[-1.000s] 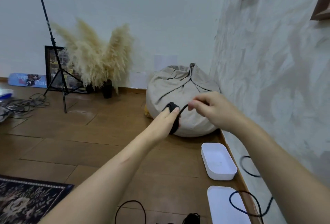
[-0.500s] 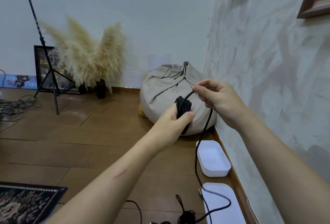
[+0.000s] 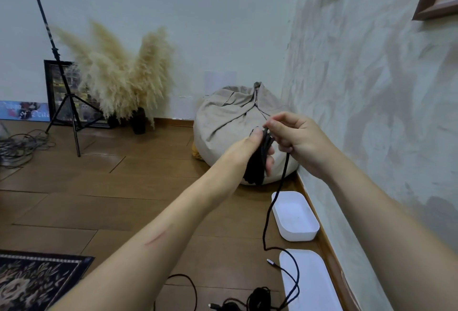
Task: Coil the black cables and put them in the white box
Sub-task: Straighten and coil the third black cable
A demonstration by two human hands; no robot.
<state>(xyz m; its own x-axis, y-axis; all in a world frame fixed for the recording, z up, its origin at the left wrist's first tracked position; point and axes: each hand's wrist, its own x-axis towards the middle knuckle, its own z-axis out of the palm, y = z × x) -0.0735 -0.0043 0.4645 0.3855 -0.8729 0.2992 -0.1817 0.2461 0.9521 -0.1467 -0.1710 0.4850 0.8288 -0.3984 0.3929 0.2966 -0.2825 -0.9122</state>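
My left hand [image 3: 250,148] grips a bundle of black cable loops [image 3: 257,165] held up in front of me. My right hand [image 3: 296,140] pinches the same cable at the top of the bundle. From it the loose end of the black cable [image 3: 269,214] hangs down to the floor and trails over the white lid [image 3: 313,283], ending in a silver plug [image 3: 270,262]. The empty white box [image 3: 295,216] sits on the floor by the right wall, below my hands. More black cables [image 3: 257,298] lie at the bottom edge.
A beige bean bag [image 3: 228,122] fills the corner behind my hands. Pampas grass in a dark vase [image 3: 138,122], a tripod stand [image 3: 65,102] and a cable pile [image 3: 17,145] stand to the left. A patterned rug [image 3: 32,283] lies at bottom left.
My right hand has brought the cable down onto the top of the bundle, laying another loop. The bundle in my left hand has grown and the hanging tail is shorter.
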